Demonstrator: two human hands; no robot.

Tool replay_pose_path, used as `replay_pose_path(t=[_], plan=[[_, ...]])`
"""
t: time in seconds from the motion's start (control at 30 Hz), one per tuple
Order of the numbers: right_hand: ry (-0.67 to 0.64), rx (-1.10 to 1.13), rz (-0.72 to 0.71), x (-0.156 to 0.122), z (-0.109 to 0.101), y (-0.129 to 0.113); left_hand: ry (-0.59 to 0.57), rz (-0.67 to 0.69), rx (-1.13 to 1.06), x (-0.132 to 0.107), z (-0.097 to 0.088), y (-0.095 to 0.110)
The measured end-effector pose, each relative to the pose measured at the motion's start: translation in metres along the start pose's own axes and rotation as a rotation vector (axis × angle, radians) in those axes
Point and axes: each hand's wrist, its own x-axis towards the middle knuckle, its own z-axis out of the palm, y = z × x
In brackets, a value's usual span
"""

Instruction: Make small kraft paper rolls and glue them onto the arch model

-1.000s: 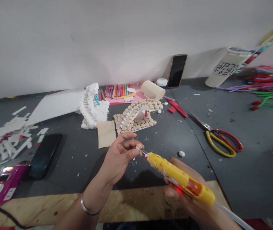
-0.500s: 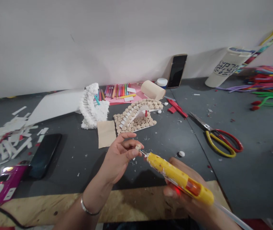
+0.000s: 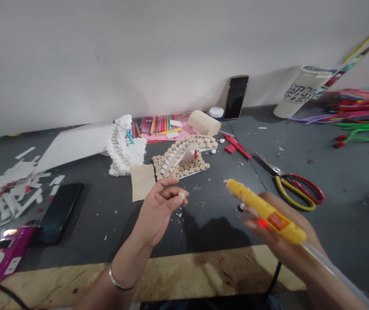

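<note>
My left hand (image 3: 157, 211) is raised over the grey table and pinches a small round cork slice (image 3: 182, 195) between thumb and fingertips. To its right, my right hand (image 3: 284, 241) grips a yellow hot glue gun (image 3: 264, 210) whose nozzle points up and left, well apart from the slice. A clear glue stick sticks out of the gun's back end. Beyond my left hand stands a curved model covered in cork slices (image 3: 181, 157), with a beige card piece (image 3: 142, 181) in front of it.
A white foam arch (image 3: 123, 148), coloured markers (image 3: 154, 124), a beige roll (image 3: 204, 122), red-and-yellow scissors (image 3: 289, 181), two phones (image 3: 59, 211) (image 3: 235, 97), a white cup (image 3: 297, 91), pipe cleaners (image 3: 362, 107), paper scraps (image 3: 10, 185) and a magenta device (image 3: 5, 254) lie around. A plywood board (image 3: 171, 275) edges the table front.
My right hand has pulled the glue gun away to the right, off the cork slice. My left hand keeps the slice and has shifted slightly up.
</note>
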Motion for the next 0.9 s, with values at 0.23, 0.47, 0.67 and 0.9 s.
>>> replay_pose_path(t=[0.23, 0.47, 0.67, 0.9], plan=[[0.031, -0.441, -0.127, 0.050, -0.032, 0.077, 0.168, 0.298, 0.695, 0.000, -0.005, -0.006], [-0.134, -0.575, -0.122, 0.077, -0.028, 0.136, 0.087, 0.799, 1.361, 0.000, -0.006, -0.008], [-0.212, -0.659, -0.328, 0.081, -0.037, 0.083, 0.024, 0.968, 1.585, 0.000, -0.005, -0.006], [-0.184, -0.355, -0.525, 0.080, 0.017, -0.032, -0.040, 0.966, 1.722, -0.001, 0.005, -0.003]])
